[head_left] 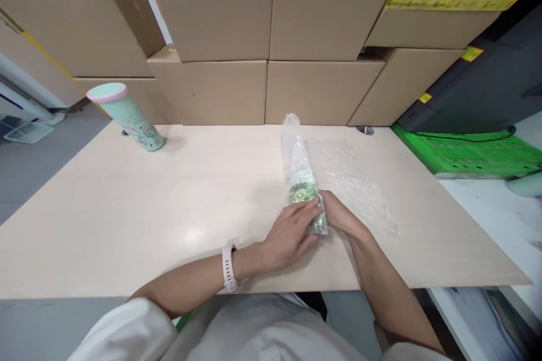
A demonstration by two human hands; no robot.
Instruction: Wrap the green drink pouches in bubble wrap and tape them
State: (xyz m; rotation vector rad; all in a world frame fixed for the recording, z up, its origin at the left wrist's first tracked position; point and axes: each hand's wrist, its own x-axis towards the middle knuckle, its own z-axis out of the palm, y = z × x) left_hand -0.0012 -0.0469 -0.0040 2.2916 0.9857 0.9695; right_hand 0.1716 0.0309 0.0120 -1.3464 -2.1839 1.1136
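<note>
A cylindrical green item rolled in clear bubble wrap lies lengthwise on the light wooden table. My left hand, with a pale watch at the wrist, grips the near end of the roll with curled fingers. My right hand presses against the same end from the right, its fingers hidden behind the wrap. A loose sheet of bubble wrap spreads flat to the right of the roll.
A mint-green tumbler with a pink lid stands at the table's far left. Stacked cardboard boxes wall off the back edge. A green crate sits to the right, beside a dark case.
</note>
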